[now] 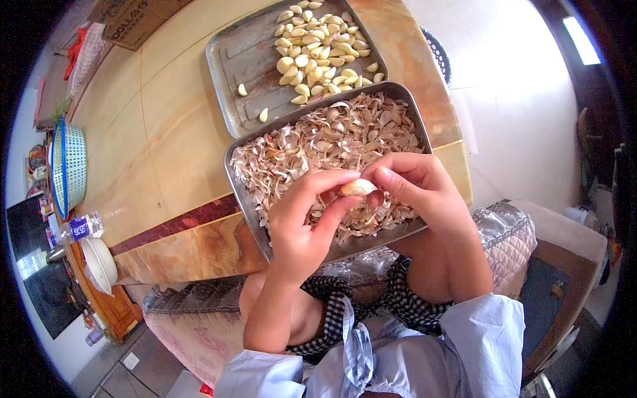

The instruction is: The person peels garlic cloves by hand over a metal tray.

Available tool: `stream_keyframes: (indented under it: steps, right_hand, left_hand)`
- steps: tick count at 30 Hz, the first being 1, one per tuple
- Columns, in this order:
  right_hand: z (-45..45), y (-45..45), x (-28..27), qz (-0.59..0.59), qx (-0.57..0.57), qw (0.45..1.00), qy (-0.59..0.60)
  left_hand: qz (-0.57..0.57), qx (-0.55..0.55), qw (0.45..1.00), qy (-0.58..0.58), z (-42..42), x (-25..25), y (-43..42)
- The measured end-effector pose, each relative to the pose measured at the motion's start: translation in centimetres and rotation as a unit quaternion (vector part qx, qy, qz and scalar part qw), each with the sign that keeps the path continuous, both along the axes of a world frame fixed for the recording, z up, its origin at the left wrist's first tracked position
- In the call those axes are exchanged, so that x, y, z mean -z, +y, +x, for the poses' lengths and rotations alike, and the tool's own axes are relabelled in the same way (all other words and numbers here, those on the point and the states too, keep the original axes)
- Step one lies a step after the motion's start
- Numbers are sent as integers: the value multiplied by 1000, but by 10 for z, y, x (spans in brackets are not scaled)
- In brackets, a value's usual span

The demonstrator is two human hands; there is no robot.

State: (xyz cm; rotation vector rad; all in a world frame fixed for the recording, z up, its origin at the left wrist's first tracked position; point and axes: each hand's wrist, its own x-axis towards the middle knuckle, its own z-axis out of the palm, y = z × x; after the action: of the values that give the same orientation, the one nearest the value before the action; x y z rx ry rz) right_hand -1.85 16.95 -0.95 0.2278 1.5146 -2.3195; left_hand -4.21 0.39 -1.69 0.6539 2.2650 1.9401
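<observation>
A pale garlic clove (358, 188) with some brownish skin at its end is pinched between the thumb and forefinger of my left hand (306, 215). My right hand (421, 189) touches the clove's right side, its thumb and forefinger closed on reddish skin. Both hands are above a metal tray (237, 187) heaped with loose garlic skins (292, 146). Behind it, a second metal tray (229, 73) holds many peeled cloves (318, 43), mostly at its right side, with two lying apart at the left.
The trays stand on a marble-patterned table (179, 99). A cardboard box (136, 23) is at the back left. Along the left side are a blue-rimmed basket (71, 166), a plastic bottle (81, 227) and a white bowl (99, 265). A dark basket (436, 53) shows beyond the right edge.
</observation>
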Motion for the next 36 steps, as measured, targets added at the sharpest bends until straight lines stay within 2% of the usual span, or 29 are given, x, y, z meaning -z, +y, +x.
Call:
stream_keyframes:
  steps: [2,6,8,9,11,12,13,14,15,16,18,20,22,23,26,27,28,29,30,31,32,34,36]
  right_hand:
    - [0,0,2,8,-13,1000,15]
    - [0,0,3,30,-2,998,52]
    - [0,0,2,25,-3,998,51]
    - [0,0,-1,11,-11,998,53]
    - [-1,-1,0,-3,-19,998,55]
    - [-2,-2,2,48,4,997,64]
    - [-3,-3,5,99,27,992,72]
    - [-7,-2,13,100,27,992,72]
    - [-13,-1,22,289,72,944,141]
    - [-19,0,27,465,112,854,202]
    - [-25,1,31,457,122,860,189]
    - [-28,1,39,485,111,830,251]
    - [-27,-3,39,500,106,819,260]
    - [-27,-5,39,515,100,808,269]
    - [-33,-12,41,515,146,779,326]
    - [-32,-11,40,515,146,779,326]
    - [-31,-10,38,489,104,799,334]
    - [-29,-10,36,460,62,818,340]
    - [-26,-13,31,458,61,818,341]
    - [-20,-16,21,326,41,904,275]
    - [-16,-19,14,185,18,962,200]
    - [-12,-20,8,135,-20,963,232]
    - [-12,-20,7,140,-24,961,237]
  left_hand:
    - [15,-32,998,-52,3,-1,-2]
    - [30,-27,995,-92,7,-5,-4]
    - [134,-41,976,-168,9,-10,0]
    - [134,-41,976,-168,10,-11,-1]
    - [62,-47,987,-144,9,-12,-3]
    - [62,-47,986,-144,8,-9,-4]
    - [-62,-72,993,-73,5,-3,-5]
    - [-184,-95,978,-1,1,4,-7]
    - [-248,-106,962,50,-3,11,-9]
    - [-246,-106,962,50,-5,12,-9]
    - [-268,-106,958,9,-7,13,-10]
    - [-255,-95,962,-11,-7,9,-10]
    - [-176,-80,974,-117,-5,2,-9]
    - [-176,-80,974,-117,-5,2,-9]
    - [-141,-76,976,-146,-5,2,-11]
    - [-83,-76,980,-163,-5,2,-11]
    - [-25,-75,981,-178,-5,2,-12]
    - [-26,-75,981,-178,-3,0,-11]
    - [12,-81,983,-166,0,-4,-8]
    - [51,-87,983,-155,1,-7,-8]
    - [51,-89,983,-155,1,-9,-9]
    - [5,-54,998,-20,1,-10,-11]
    - [7,-48,999,-16,0,-7,-13]
